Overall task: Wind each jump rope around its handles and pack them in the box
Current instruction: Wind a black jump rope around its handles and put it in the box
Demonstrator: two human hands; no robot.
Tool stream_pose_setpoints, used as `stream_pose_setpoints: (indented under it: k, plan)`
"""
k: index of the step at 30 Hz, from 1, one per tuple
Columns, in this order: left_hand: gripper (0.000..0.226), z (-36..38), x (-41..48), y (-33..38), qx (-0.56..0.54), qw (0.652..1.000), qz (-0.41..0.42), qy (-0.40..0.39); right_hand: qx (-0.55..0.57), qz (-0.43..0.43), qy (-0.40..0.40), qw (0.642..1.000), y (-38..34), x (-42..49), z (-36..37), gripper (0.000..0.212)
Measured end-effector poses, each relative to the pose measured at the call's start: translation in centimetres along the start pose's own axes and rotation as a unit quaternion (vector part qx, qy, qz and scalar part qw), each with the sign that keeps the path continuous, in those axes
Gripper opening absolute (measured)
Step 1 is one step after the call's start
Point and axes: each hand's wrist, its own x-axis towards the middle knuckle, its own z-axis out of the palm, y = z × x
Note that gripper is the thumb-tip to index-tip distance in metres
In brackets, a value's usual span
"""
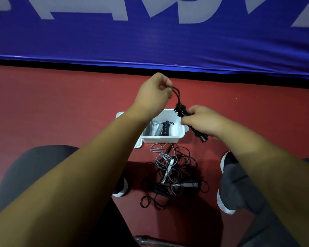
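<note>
My right hand (202, 120) grips the black handles of a jump rope (181, 111), with the cord wound around them in tight coils. My left hand (154, 92) pinches the short loose loop of black cord (177, 94) above the bundle. Both hands are above a white box (175, 137) on the red floor. In the box lie a wound black rope (166, 128) and a wound grey rope (158, 129). Below the box, a tangle of loose black and grey ropes (173, 175) with white handles lies between my feet.
A blue banner with pale letters (150, 41) hangs along the far edge of the red floor (61, 104). My knees and dark shoes with white soles (225, 202) flank the rope pile. A metal bar (150, 240) shows at the bottom edge.
</note>
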Motion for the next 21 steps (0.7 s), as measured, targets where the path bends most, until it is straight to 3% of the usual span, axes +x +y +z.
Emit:
stream_pose_setpoints:
  k: [4,9,14,17,21]
  plan:
    - [0.021,0.2,-0.4,-0.6,0.111,0.993,-0.003,-0.041,0.004,0.019,0.051,0.999,1.2,0.8,0.9,0.04]
    - [0.055,0.6,0.9,-1.8,0.067,0.991,-0.09,-0.068,0.083,0.061,0.065,0.993,2.0,3.3,1.3,0.043]
    - [0.014,1.2,3.1,-4.6,0.092,0.957,-0.196,-0.193,0.171,0.102,0.04,0.979,1.8,8.0,2.1,0.036]
    - [0.043,2.3,4.2,-8.1,0.045,0.937,-0.233,-0.255,0.224,0.119,0.03,0.967,2.1,11.0,3.1,0.033]
    - [0.05,4.7,5.7,-12.6,-0.056,0.925,-0.286,-0.242,0.205,0.145,0.028,0.967,4.1,15.3,4.6,0.042]
